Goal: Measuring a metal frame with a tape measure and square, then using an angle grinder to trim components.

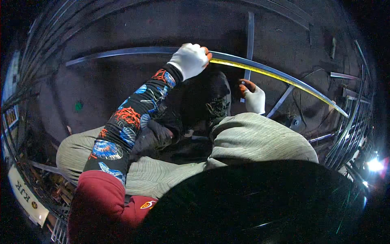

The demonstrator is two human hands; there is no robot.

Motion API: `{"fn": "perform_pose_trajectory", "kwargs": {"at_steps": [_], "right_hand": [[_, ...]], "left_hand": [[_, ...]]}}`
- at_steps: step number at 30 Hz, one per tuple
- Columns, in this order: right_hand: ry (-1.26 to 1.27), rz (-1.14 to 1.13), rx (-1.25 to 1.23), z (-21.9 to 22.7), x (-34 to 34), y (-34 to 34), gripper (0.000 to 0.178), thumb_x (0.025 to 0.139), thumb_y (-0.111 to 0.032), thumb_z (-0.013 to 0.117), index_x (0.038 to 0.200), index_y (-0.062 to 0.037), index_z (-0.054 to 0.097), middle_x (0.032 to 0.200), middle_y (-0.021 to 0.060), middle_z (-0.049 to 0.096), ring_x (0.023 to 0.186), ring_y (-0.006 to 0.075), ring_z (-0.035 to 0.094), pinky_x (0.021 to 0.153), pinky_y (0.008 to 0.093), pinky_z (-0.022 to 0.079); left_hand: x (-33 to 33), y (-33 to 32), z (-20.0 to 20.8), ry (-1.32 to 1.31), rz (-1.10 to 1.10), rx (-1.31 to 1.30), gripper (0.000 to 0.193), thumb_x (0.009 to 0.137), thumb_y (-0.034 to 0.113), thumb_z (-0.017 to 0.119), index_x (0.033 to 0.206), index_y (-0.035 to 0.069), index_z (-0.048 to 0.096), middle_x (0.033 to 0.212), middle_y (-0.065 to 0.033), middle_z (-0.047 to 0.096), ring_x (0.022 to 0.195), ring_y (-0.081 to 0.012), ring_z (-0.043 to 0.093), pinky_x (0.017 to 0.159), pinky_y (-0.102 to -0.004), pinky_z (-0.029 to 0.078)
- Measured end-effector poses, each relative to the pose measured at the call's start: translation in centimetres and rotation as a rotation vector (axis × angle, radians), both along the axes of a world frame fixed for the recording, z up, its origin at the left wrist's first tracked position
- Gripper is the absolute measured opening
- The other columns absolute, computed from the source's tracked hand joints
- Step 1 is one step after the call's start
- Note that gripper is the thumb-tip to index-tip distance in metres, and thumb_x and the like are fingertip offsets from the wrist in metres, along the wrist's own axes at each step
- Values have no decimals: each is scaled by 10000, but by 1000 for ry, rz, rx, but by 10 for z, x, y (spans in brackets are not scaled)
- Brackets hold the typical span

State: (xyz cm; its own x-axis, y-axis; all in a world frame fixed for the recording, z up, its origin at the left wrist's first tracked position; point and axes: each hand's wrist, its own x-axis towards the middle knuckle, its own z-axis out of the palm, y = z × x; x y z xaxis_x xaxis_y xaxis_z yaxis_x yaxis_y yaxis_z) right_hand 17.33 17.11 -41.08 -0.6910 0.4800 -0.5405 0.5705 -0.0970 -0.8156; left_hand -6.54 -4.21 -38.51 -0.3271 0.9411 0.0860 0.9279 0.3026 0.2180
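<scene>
A long grey metal bar (130, 51) lies crosswise in front of me, bent by the lens. Against its near edge, on the right half, runs the yellow blade of a tape measure (260, 70). My left hand (190, 61), in a white glove with orange fingers, is closed around the bar where the yellow blade begins; the tape's case does not show. My right hand (254, 99), gloved alike, is held above my right knee, below the bar and apart from it. Its fingers are curled together, with a tiny pale tip showing between them.
A second metal bar (250, 36) meets the long one from the far side. Bundled rods (345, 136) line the right, near a bright light (374, 164). A grey roll (295, 122) lies on the floor. A large black shape (252, 203) covers the lower view.
</scene>
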Motion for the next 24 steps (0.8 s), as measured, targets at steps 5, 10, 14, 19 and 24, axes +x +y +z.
{"fn": "perform_pose_trajectory", "kwargs": {"at_steps": [5,10,14,19,24], "right_hand": [[94,105,202,39,-29,-20,318,956,-76,765,1273,-52,762,999,30,782,873,80,696,800,243,547],[168,133,348,21,-32,-21,339,907,-39,779,1243,-79,776,1062,121,806,950,132,761,867,285,578],[410,215,827,29,-44,-15,310,869,-33,787,1167,-116,795,1019,115,791,902,252,768,817,341,591],[593,372,1247,21,-88,13,230,911,-93,748,1136,-138,771,1059,78,775,916,283,734,851,402,562],[453,439,1089,-33,-112,27,234,886,-131,723,1109,-173,776,951,57,757,894,276,729,860,426,540]], "left_hand": [[-3,-3,-2,-15,-6,-33,179,989,214,656,956,65,751,887,-103,726,818,-316,727,721,-439,597],[-11,-2,1,-83,-63,-90,183,1003,225,647,1026,75,748,968,-111,733,827,-326,736,733,-457,606],[-4,0,3,-113,6,-144,182,992,238,656,1058,97,749,989,-107,731,847,-321,736,760,-455,607],[-7,-4,-2,-97,-36,-115,170,960,248,676,1045,125,757,983,-87,724,878,-316,737,777,-460,603],[-8,2,-3,-109,24,-187,168,946,246,687,1058,142,758,1012,-88,729,895,-322,735,792,-458,603]]}}
